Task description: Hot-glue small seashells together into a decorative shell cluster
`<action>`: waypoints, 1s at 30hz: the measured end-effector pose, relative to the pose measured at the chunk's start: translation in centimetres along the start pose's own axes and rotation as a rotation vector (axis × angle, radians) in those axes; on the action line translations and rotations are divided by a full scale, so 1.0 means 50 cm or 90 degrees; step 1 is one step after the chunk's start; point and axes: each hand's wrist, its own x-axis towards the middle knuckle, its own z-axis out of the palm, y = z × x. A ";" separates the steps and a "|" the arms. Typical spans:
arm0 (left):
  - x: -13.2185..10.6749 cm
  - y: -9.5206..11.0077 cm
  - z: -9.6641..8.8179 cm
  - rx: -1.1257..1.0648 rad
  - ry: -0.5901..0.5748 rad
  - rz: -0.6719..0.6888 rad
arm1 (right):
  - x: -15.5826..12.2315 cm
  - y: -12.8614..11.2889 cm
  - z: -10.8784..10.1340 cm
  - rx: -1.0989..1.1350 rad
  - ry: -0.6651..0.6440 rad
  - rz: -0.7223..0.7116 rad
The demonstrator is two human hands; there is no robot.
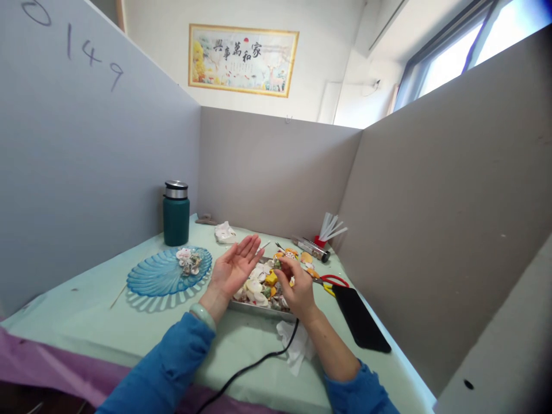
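Observation:
My left hand (pixel 235 265) is held palm up with its fingers stretched out, empty, above the left end of a metal tray (pixel 259 310) filled with several shells and coloured pieces. My right hand (pixel 295 284) hovers over the same tray with its fingertips pinched on a small greenish shell (pixel 276 264). A black cable (pixel 259 362) runs under my right wrist toward the front edge.
A blue glass shell-shaped plate (pixel 161 276) with a few shells lies at the left, a green flask (pixel 176 214) behind it. A black phone (pixel 360 319), red-handled scissors (pixel 332 282), white sticks in a red cup (pixel 328 230), crumpled tissue (pixel 297 345). Grey partition walls stand on three sides.

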 end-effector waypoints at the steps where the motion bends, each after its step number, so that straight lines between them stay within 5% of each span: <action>1: 0.001 -0.001 -0.001 0.008 0.019 0.004 | 0.000 0.000 0.000 -0.001 0.001 0.000; 7: 0.003 -0.004 0.000 0.040 0.133 0.032 | 0.001 -0.002 -0.001 -0.002 -0.002 -0.005; 30: 0.010 -0.011 -0.023 0.131 0.118 0.019 | 0.000 0.000 0.001 0.002 -0.008 0.003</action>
